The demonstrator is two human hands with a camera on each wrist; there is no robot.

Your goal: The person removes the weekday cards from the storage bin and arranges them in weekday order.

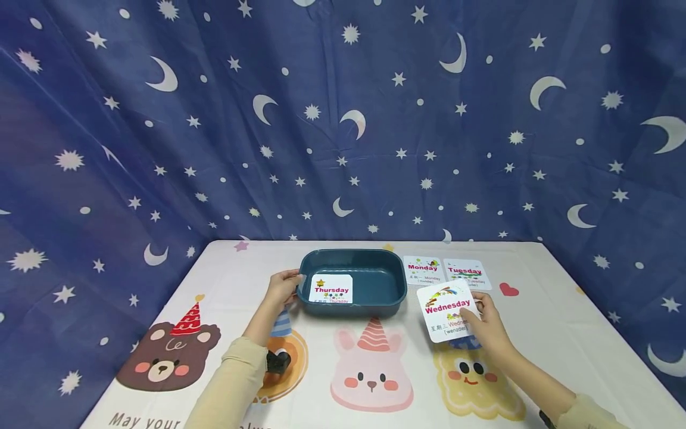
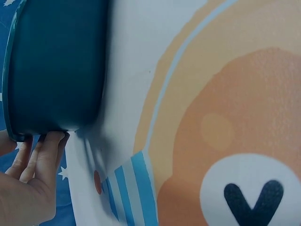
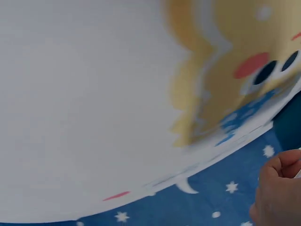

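Note:
My left hand [image 1: 281, 288] grips the left end of a dark teal rectangular tub [image 1: 380, 311], thumb over its rim and fingers against the outer wall in the left wrist view. Inside the tub lies a white card printed "Thursday" [image 1: 331, 290]. Between thumb and fingers, my right hand [image 1: 486, 322] pinches a "Wednesday" card [image 1: 442, 311], tilted and held right of the tub. Behind it, a "Monday" card [image 1: 423, 271] and a "Tuesday" card [image 1: 467, 274] lie side by side on the table. The Wednesday card overlaps their lower edges in the head view.
A white tablecloth [image 1: 557, 333] with cartoon prints covers the table. Behind stands a blue curtain [image 1: 375, 179] with moons and stars. A dark wrist device [image 1: 277, 361] sits on the left forearm.

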